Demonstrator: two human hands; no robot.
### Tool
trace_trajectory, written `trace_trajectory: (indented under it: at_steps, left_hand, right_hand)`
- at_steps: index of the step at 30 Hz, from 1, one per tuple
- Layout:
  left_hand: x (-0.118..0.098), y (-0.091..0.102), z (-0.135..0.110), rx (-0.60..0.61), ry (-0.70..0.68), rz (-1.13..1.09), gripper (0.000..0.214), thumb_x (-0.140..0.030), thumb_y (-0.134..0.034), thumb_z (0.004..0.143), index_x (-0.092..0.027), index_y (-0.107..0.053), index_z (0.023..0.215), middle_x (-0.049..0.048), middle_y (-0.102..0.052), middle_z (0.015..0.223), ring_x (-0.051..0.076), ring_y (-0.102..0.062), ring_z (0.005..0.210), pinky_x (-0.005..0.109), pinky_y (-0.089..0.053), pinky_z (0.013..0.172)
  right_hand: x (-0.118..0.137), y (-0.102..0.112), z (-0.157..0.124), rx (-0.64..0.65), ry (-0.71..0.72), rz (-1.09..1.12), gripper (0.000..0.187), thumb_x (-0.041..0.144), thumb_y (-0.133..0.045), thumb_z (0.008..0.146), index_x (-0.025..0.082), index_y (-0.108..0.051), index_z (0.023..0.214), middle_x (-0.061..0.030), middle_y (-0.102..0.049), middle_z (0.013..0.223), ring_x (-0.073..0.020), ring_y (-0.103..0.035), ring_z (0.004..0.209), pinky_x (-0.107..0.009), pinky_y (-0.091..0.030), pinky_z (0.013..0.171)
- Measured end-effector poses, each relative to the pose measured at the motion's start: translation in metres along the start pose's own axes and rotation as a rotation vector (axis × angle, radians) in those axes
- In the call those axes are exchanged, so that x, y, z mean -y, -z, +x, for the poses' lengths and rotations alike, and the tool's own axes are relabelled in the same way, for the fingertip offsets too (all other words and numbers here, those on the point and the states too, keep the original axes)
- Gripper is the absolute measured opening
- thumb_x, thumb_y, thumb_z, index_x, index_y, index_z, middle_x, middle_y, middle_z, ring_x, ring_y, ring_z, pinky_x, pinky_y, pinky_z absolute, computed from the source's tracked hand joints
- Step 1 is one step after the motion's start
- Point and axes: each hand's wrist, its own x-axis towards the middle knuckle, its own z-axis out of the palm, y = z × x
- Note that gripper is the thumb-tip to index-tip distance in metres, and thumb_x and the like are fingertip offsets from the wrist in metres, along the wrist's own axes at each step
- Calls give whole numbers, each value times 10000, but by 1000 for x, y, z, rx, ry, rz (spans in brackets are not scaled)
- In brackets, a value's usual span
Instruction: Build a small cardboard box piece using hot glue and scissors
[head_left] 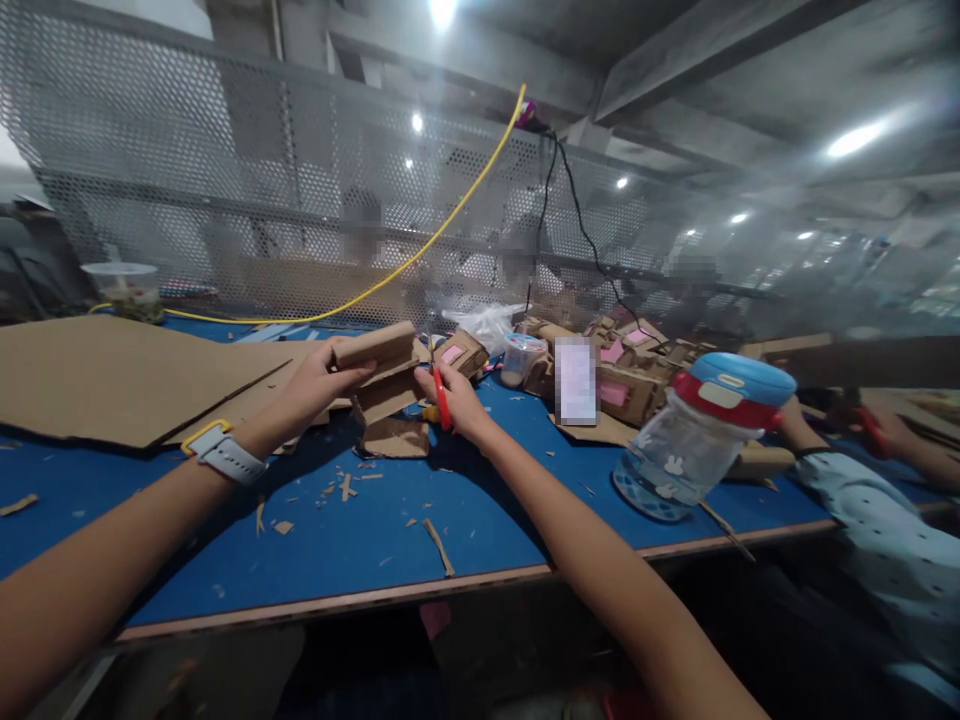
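Forearms (90, 580) nearest, my left grip (319, 385) pinches the cardboard piece (379, 365), right grip (457, 400) beside it wrapped round red scissors (441, 400), mid-trim; I judge the next cut needs blades squared to it.

Reaching out front with both arms, bare left forearm (112, 560) and right forearm (600, 570) angling in toward each other. Gripping with the left hand (319, 385) raised a bit, thumb pressed across the near side, fingers wrapped round the back, wrist pretty much straight. Clamping tight with the right hand (457, 400) just beside it, not touching, fingers curled in, back of the hand turned up, wrist bent a little.
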Motion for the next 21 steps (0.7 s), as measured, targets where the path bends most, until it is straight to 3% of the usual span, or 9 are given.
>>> trace_trajectory:
  at_steps: [5, 8, 17, 21]
  left_hand:
    - [0, 10, 8, -57, -43, 6, 605, -500, -869, 557, -201, -628, 1024, 60, -708, 1034, 291, -668, 1050, 339, -588, 773]
    - [0, 13, 9, -98, -44, -25, 602, -480, -867, 565, -210, -618, 1041, 69, -712, 1061, 296, -668, 1055, 356, -598, 780]
    - [2, 13, 11, -138, -176, 124, 570, -561, -802, 617, -208, -615, 1024, 81, -693, 1061, 296, -651, 1056, 392, -573, 880]
    - [-2, 12, 8, -136, -132, 109, 539, -554, -782, 634, -214, -597, 1010, 80, -698, 1031, 308, -660, 1067, 385, -589, 836]
  right_hand:
    - [18, 9, -9, 126, -25, -389, 542, 678, -543, 910, 217, -430, 648, 32, -453, 643, -125, -406, 632, -266, -278, 606]
    - [23, 11, -12, 194, -78, -503, 521, 646, -532, 939, 211, -457, 661, 17, -476, 661, -133, -421, 638, -265, -273, 600]
    - [15, 5, -13, 311, -92, -314, 598, 688, -404, 969, 215, -438, 606, 16, -442, 572, -129, -460, 588, -242, -330, 569]
    - [12, 4, -13, 289, -74, -253, 615, 739, -445, 914, 220, -415, 586, 26, -421, 558, -121, -464, 575, -237, -342, 554]
